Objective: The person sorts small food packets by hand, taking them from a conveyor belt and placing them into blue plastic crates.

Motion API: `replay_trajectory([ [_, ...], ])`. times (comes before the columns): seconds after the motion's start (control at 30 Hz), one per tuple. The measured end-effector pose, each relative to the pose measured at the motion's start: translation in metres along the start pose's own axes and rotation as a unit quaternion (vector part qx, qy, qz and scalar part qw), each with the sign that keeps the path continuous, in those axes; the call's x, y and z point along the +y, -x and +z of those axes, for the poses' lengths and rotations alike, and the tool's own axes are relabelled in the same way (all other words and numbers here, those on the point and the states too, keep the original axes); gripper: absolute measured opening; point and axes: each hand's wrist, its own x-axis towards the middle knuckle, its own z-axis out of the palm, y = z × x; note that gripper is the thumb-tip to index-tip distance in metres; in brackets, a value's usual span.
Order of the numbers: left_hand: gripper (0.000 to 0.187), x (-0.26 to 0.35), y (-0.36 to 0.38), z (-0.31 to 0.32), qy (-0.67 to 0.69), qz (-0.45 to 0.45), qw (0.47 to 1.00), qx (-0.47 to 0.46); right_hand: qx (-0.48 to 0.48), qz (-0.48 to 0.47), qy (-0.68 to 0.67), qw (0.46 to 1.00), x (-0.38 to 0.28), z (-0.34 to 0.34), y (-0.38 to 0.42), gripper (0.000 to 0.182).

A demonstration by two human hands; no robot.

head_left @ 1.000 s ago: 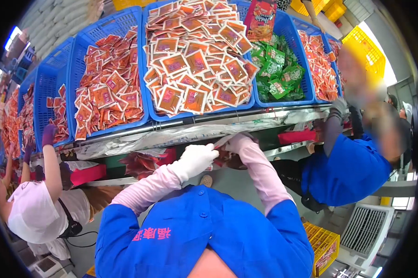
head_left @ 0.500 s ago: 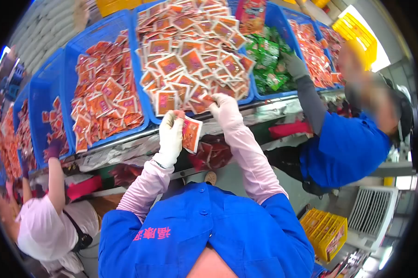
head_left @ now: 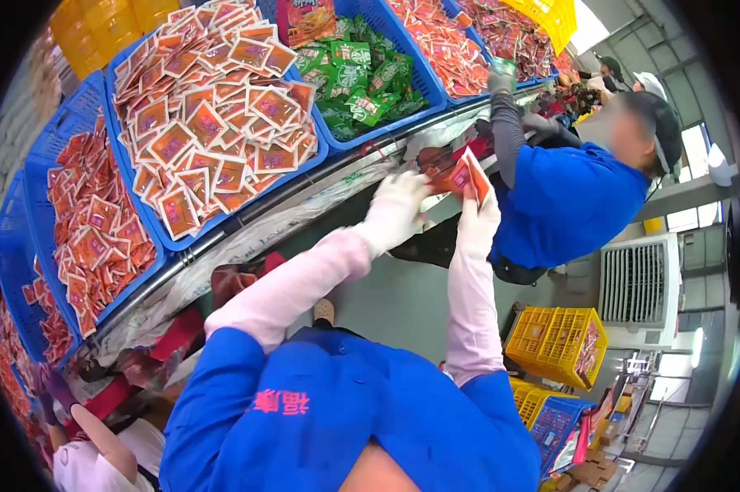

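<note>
My right hand, in a white glove, pinches an upright orange-red sachet with white edges. My left hand, also gloved in white, reaches across to its left, fingers curled at the edge of a dark red pouch. The sachet overlaps the pouch's right side in this view. Left of my hands, a blue bin is heaped with similar white-edged sachets. Green packets fill the neighbouring bin, where a larger red packet stands upright.
A co-worker in blue stands close on the right, one gloved hand holding a green packet. Another person in white is at lower left. A metal rail runs before the bins. Yellow crates stand behind, right.
The view has turned right. My right hand has left the sachet heap and now holds a sachet; my left hand no longer shows the one it held. Both hands are at the dark red pouch.
</note>
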Motion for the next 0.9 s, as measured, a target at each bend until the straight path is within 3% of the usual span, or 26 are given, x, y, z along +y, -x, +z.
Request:
replay_trajectory([
  [0.07, 0.042, -0.012, -0.023, 0.034, -0.239, 0.112, 0.964, -0.034, -0.011, -0.083, 0.100, 0.991, 0.045, 0.007, -0.029, 0.028],
  [0.1, 0.033, -0.031, -0.028, 0.073, -0.194, 0.047, 0.972, -0.124, -0.161, -0.090, 0.276, 0.943, 0.078, 0.006, -0.042, 0.029],
  [0.13, 0.027, -0.058, -0.029, 0.093, -0.153, -0.039, 0.966, -0.205, -0.313, -0.109, 0.430, 0.840, 0.099, 0.022, -0.059, 0.031],
  [0.17, 0.018, -0.032, -0.029, 0.044, -0.228, 0.017, 0.936, -0.267, -0.380, -0.079, 0.490, 0.780, 0.074, 0.040, -0.054, 0.030],
  [0.2, 0.018, -0.033, -0.010, 0.044, -0.237, 0.056, 0.945, -0.220, -0.445, -0.055, 0.541, 0.711, 0.046, 0.061, -0.045, 0.029],
  [0.23, 0.018, -0.020, 0.009, 0.017, -0.219, 0.104, 0.954, -0.178, -0.468, -0.077, 0.523, 0.708, 0.042, 0.090, -0.035, 0.029],
  [0.27, 0.017, -0.022, 0.035, 0.025, -0.272, 0.124, 0.937, -0.184, -0.496, -0.088, 0.508, 0.699, 0.042, 0.115, -0.024, 0.029],
  [0.33, 0.017, 0.000, 0.071, -0.016, -0.226, 0.137, 0.956, -0.126, -0.543, -0.101, 0.481, 0.680, 0.037, 0.148, -0.003, 0.029],
  [0.37, 0.018, 0.003, 0.087, -0.026, -0.237, 0.123, 0.954, -0.135, -0.559, -0.105, 0.472, 0.674, 0.030, 0.130, 0.021, 0.029],
  [0.4, 0.019, 0.005, 0.102, -0.035, -0.244, 0.113, 0.953, -0.142, -0.572, -0.107, 0.466, 0.667, 0.023, 0.181, 0.020, 0.029],
  [0.47, 0.015, -0.003, 0.133, -0.045, -0.248, 0.062, 0.954, -0.158, -0.596, -0.114, 0.463, 0.646, 0.007, 0.162, 0.084, 0.029],
  [0.53, 0.011, -0.019, 0.152, -0.082, -0.257, 0.021, 0.950, -0.174, -0.612, -0.121, 0.457, 0.634, -0.010, 0.210, 0.073, 0.029],
  [0.6, 0.011, -0.013, 0.155, -0.148, -0.135, -0.028, 0.990, -0.007, -0.630, -0.117, 0.459, 0.615, 0.001, 0.198, 0.056, 0.029],
  [0.63, 0.026, -0.018, 0.164, -0.184, -0.115, -0.075, 0.989, 0.055, -0.635, -0.116, 0.462, 0.608, 0.005, 0.191, 0.045, 0.029],
  [0.67, 0.026, -0.025, 0.178, -0.224, -0.118, -0.170, 0.978, 0.040, -0.641, -0.110, 0.467, 0.599, -0.003, 0.201, 0.048, 0.030],
  [0.7, 0.022, -0.051, 0.203, -0.248, -0.164, -0.214, 0.956, 0.114, -0.630, -0.197, 0.458, 0.596, -0.025, 0.197, 0.039, 0.026],
  [0.73, 0.014, -0.077, 0.228, -0.279, -0.251, -0.221, 0.925, 0.179, -0.618, -0.215, 0.383, 0.652, -0.053, 0.197, 0.035, 0.024],
  [0.77, 0.008, -0.103, 0.246, -0.317, -0.287, -0.296, 0.902, 0.127, -0.561, -0.278, 0.305, 0.718, -0.081, 0.205, 0.045, 0.022],
  [0.8, 0.009, -0.128, 0.266, -0.339, -0.322, -0.320, 0.877, 0.155, -0.553, -0.262, 0.231, 0.756, -0.099, 0.224, 0.057, 0.017],
  [0.87, 0.028, -0.187, 0.303, -0.362, -0.446, -0.362, 0.812, 0.102, -0.530, -0.272, 0.160, 0.787, -0.127, 0.281, 0.094, 0.028],
  [0.9, 0.033, -0.210, 0.316, -0.363, -0.446, -0.389, 0.804, 0.060, -0.554, -0.274, 0.168, 0.768, -0.141, 0.306, 0.111, 0.044],
])
